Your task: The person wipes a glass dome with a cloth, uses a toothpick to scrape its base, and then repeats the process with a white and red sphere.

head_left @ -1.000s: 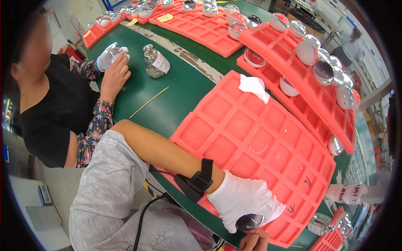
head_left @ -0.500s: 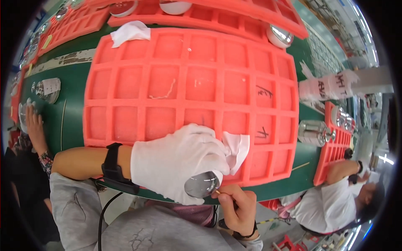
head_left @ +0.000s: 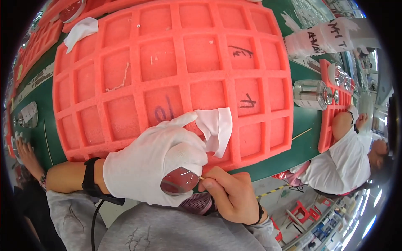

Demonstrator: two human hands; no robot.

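Note:
My left hand [head_left: 144, 161], in a white glove, is closed around a shiny, rounded glass piece [head_left: 181, 181] with a smooth reflective face. It holds the piece over the near edge of a red foam tray [head_left: 228, 77] divided into square compartments. My bare right hand [head_left: 234, 195] pinches a thin, light-coloured stick [head_left: 201, 178], mostly hidden by the fingers. The stick's tip meets the right rim of the glass piece, or comes very close to it. Just beyond my gloved fingers, a crumpled white cloth [head_left: 217, 130] lies on the tray.
A second white cloth [head_left: 81, 32] drapes over the tray's far-left corner. To the right stand a glass bottle [head_left: 310, 94] and a white-wrapped post [head_left: 316, 41]. Thin sticks lie on the green table [head_left: 268, 172]. Co-workers' hands show at left [head_left: 27, 151] and right [head_left: 361, 121].
The view has shifted, so the tray appears lower and tilted. Both hands keep their hold on the glass piece and stick, and the piece's face now reflects red instead of grey.

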